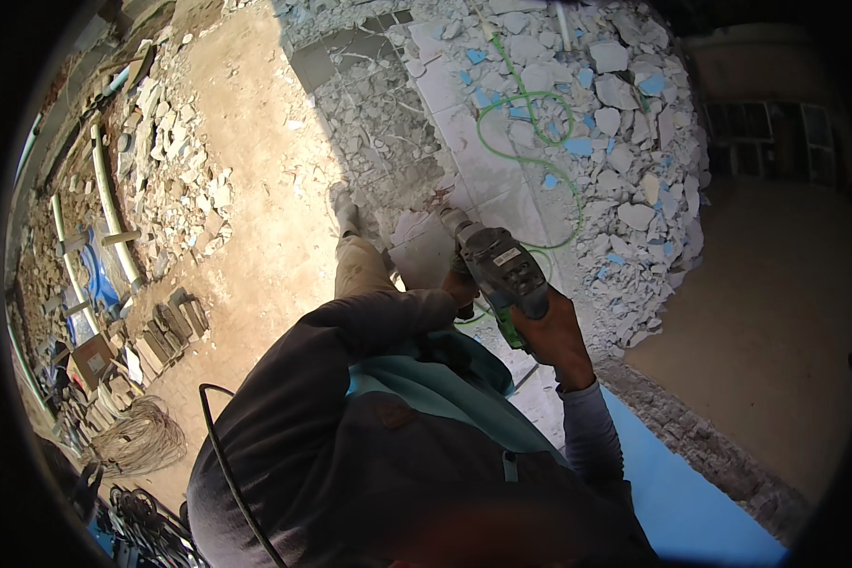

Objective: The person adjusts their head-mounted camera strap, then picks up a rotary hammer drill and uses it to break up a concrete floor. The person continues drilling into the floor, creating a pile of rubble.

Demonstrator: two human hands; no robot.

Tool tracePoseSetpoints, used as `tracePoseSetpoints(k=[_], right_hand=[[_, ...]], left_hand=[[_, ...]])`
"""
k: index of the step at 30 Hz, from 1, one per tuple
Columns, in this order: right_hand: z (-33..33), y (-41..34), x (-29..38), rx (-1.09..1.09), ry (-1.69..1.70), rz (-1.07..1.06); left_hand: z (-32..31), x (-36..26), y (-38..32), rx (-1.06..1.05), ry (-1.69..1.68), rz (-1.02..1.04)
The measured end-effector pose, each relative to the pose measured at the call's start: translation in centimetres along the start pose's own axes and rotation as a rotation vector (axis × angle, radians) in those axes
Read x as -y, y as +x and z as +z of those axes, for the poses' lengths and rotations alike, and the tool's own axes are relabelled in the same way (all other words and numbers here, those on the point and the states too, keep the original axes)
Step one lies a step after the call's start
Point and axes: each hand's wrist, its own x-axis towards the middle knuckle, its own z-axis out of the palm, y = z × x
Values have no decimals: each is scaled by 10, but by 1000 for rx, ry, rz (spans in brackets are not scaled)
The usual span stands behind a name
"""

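Note:
A black, grey and green rotary hammer (503, 261) is held in both hands, its front end pointing away from me and down at the floor. My right hand (555, 332) grips the rear handle. My left hand (460, 284) is closed near the front, apparently on a side handle partly hidden by the tool and my sleeve. The tool's nose lies over the broken edge of a pale floor tile (422, 245); the bit's tip is hard to make out. Reddish-brown fragments (437, 197) lie beside it. Beyond spreads grey broken rubble (390, 113).
A green cable (571, 192) loops across pale tiles (493, 170). Heaped rubble (635, 213) with blue-faced pieces borders them on the right. My booted foot (346, 209) stands beside sandy ground (255, 177). Pipes (110, 206), a cardboard box (91, 361) and coiled wire (142, 437) lie left.

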Motion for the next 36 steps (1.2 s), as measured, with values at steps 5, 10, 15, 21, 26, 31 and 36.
tracePoseSetpoints(k=[5,10,15,21,26,31,36], right_hand=[[-1,5,-4,13,-21,41],[2,10,5,22,-32,-5],[6,17,26,75,-37,1],[25,36,29,-3,-23,-108],[45,55,36,0,-38,105],[4,37,67,-1,130,187],[-47,-15,109,-4,25,181]], left_hand=[[1,-2,3,5,2,1],[-3,-4,5,-7,-2,7],[-9,-7,10,-24,-14,11],[-18,-2,24,-49,-43,18],[-39,9,35,-82,-29,-36],[-36,-3,18,-57,28,-152],[5,-36,-46,63,-57,-199]])
